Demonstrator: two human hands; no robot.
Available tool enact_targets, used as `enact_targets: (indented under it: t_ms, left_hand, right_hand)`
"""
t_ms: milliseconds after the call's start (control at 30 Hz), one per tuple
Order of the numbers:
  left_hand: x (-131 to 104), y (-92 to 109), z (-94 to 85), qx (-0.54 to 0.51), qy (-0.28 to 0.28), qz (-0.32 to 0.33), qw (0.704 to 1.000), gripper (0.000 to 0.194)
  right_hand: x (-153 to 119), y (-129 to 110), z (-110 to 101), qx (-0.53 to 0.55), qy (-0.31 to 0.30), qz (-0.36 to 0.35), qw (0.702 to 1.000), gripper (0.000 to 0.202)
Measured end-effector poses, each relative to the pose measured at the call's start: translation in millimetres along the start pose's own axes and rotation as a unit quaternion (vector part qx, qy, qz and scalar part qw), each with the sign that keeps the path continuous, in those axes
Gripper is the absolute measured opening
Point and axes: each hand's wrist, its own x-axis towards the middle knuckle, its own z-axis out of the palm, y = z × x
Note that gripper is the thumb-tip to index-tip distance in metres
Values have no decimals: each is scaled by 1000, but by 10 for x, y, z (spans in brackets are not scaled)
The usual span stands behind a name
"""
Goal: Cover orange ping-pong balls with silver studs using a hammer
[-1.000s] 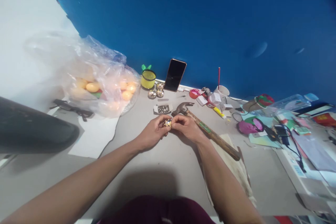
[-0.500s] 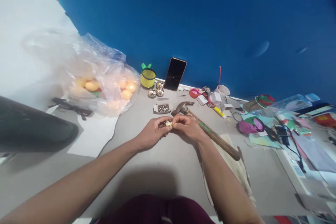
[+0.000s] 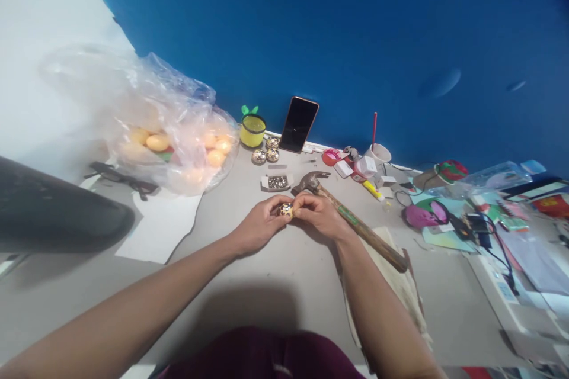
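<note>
Over the middle of the table, my left hand (image 3: 260, 225) is closed around a small yellow ball (image 3: 285, 209) covered in shiny silver studs. Thumb and fingers of my right hand (image 3: 317, 214) are pinched together against the ball's right side; anything tiny between the fingertips is hidden. Just beyond the hands is a small open box (image 3: 278, 182) of shiny metal tacks. Three similar studded balls (image 3: 272, 155) sit together farther back. A claw hammer (image 3: 355, 219) with a wooden handle lies diagonally beside my right hand, its head near the box.
A clear plastic bag (image 3: 178, 130) of yellow-orange balls lies left, by a white sheet (image 3: 162, 228) and a dark cylinder (image 3: 57, 207). A phone (image 3: 299, 124) leans on the blue wall near a yellow tub (image 3: 252, 131). Cloth (image 3: 391, 296), a cup (image 3: 379, 153), and cables clutter the right.
The view has shifted very slightly. Both hands stay together at the studded ball, which appears turned a little, showing more of its studs.
</note>
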Motion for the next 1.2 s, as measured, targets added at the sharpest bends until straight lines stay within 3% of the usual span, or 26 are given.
enact_targets:
  t_ms: [400,600,767,933,1200]
  left_hand:
    - [9,-33,41,-54,44,-7,998,37]
    - [22,-46,36,-12,56,-14,998,51]
    - [24,-42,15,30,44,6,999,29]
    - [1,-12,22,97,58,17,993,33]
    - [6,-11,44,105,59,26,992,38]
  right_hand:
    - [-3,-50,92,37,48,34,998,20]
    - [-9,-93,137,46,51,36,997,20]
    - [-13,-123,178,33,52,33,998,19]
    - [-14,-140,210,28,54,28,998,17]
    - [-8,-178,259,29,67,31,997,15]
